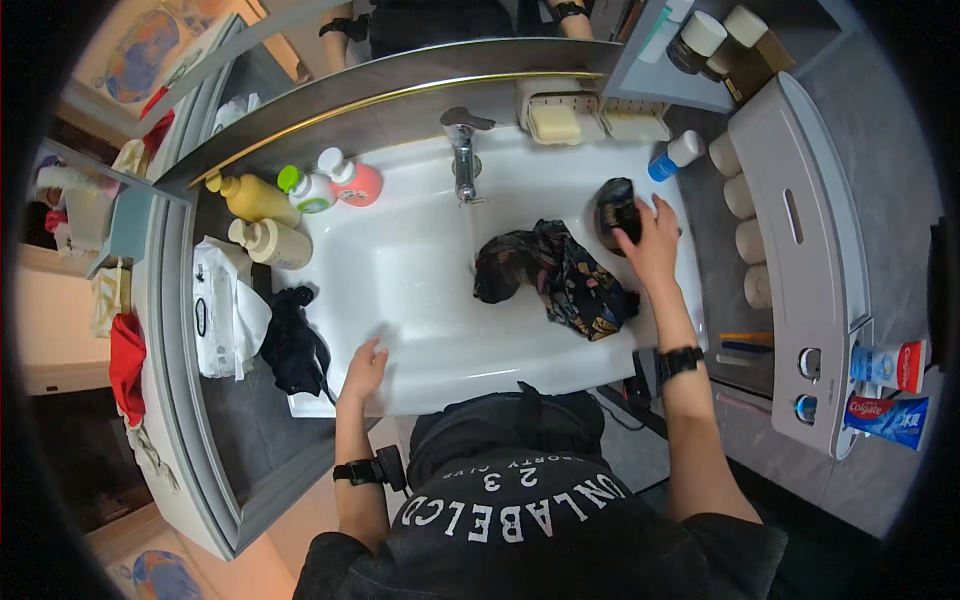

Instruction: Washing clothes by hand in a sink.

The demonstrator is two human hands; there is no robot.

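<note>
My right hand (pixel 652 236) is at the right side of the white sink (pixel 409 300), with thumb and fingers on a dark, shiny, rounded item (pixel 616 212). Its exact kind is hard to tell. Left of it, a wet black floral cloth (pixel 574 285) lies crumpled in the basin and up the right slope. Over the front left rim, my left hand (pixel 365 371) holds nothing, its fingers slightly apart. A bunched black cloth (pixel 295 341) hangs over the left rim nearby. The chrome faucet (pixel 465 154) stands at the back, with a thin stream of water seemingly falling from it.
Pump bottles (pixel 274 244) crowd the back left corner beside a tissue pack (pixel 221 307). Soap (pixel 555 124) sits in a dish behind the basin. A blue-and-white bottle (pixel 675 156) stands on the right rim. A wall-mounted holder (pixel 806 247) with toothpaste tubes (pixel 889 421) borders the right.
</note>
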